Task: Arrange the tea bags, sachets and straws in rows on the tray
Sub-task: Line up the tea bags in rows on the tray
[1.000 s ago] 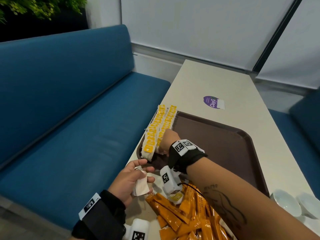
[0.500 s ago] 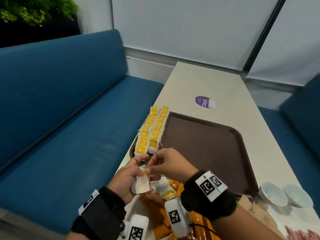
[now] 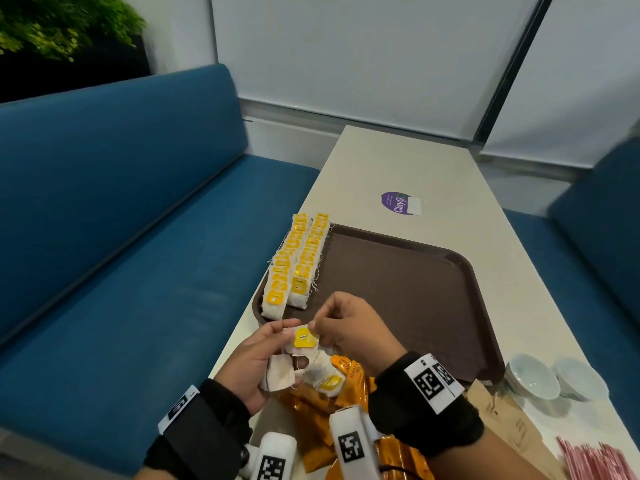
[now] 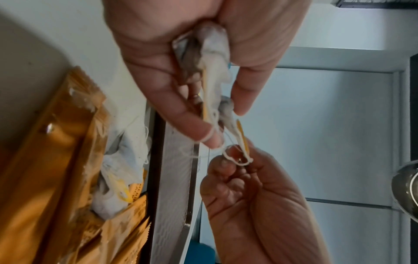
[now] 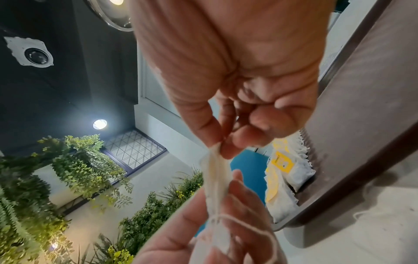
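Hidden or unclear: red straws (image 3: 599,460) cut off at the frame's 5 o'clock corner, count unreadable; orange sachets (image 3: 313,408) largely masked by both wrists and their white marker blocks; print on the tea-bag tags too small to read. Left wrist view blurred, with loose string looped over a left fingertip; which bag it belongs to cannot be told. Left hand (image 3: 254,365), palm up, fingers curled round a small bunch of tea bags (image 3: 280,374), just off the near-left corner of the brown tray (image 3: 398,289). Right hand (image 3: 349,329) at 3 o'clock of the left, touching it; thumb and forefinger pinch the top edge of one tea bag (image 3: 304,339), yellow tag facing up, other fingers tucked under. That bag lies between the two hands, its lower end among the left fingers, above the table edge rather than over the tray. Right wrist view: fingertips (image 5: 218,141) nip the bag's paper edge, string trailing across the left fingers below. Two rows of tea bags (image 3: 298,266) lie along the tray's left side, at 12 o'clock of the hands, close but apart. More loose bags (image 3: 329,379) rest on the sachets, directly under the hands. Two white bowls (image 3: 554,377) at 3 o'clock, off the tray's near-right corner. Purple sticker (image 3: 398,203) on the table (image 3: 398,157) beyond the tray.
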A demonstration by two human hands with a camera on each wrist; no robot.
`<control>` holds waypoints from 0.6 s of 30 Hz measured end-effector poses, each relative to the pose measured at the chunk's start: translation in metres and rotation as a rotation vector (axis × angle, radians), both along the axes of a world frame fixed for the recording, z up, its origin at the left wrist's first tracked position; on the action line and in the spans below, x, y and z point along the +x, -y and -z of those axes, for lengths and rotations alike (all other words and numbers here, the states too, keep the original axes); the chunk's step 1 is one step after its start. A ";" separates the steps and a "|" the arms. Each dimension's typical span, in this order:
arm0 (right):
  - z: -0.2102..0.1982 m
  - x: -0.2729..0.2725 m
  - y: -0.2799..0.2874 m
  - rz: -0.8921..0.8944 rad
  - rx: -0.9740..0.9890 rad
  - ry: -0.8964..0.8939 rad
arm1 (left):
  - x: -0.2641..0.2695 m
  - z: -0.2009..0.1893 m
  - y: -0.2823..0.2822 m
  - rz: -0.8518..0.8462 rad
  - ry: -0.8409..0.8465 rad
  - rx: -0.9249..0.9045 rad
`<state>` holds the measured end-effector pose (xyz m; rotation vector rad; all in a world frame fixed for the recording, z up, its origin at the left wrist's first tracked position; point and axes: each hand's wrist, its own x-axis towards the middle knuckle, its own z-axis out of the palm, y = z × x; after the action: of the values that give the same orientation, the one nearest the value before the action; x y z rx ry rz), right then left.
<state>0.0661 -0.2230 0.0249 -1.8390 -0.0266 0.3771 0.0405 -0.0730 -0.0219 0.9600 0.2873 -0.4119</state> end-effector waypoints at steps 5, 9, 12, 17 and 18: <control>-0.007 -0.001 0.003 -0.187 0.061 -0.007 | 0.002 0.001 -0.001 -0.027 0.009 -0.003; -0.010 0.010 0.004 -0.412 -0.154 0.128 | 0.003 0.002 -0.006 -0.008 0.012 -0.005; -0.011 0.018 0.001 -0.375 -0.189 0.179 | 0.004 0.002 -0.009 -0.018 -0.023 -0.022; -0.005 0.049 -0.011 -0.171 -0.148 0.124 | 0.006 0.008 -0.020 -0.058 -0.081 0.057; -0.005 0.055 -0.013 -0.139 -0.142 0.094 | 0.006 0.009 -0.022 -0.063 -0.085 0.056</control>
<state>0.1206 -0.2101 0.0301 -2.0004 -0.1969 0.3975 0.0468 -0.0513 -0.0312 0.9870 0.4073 -0.3891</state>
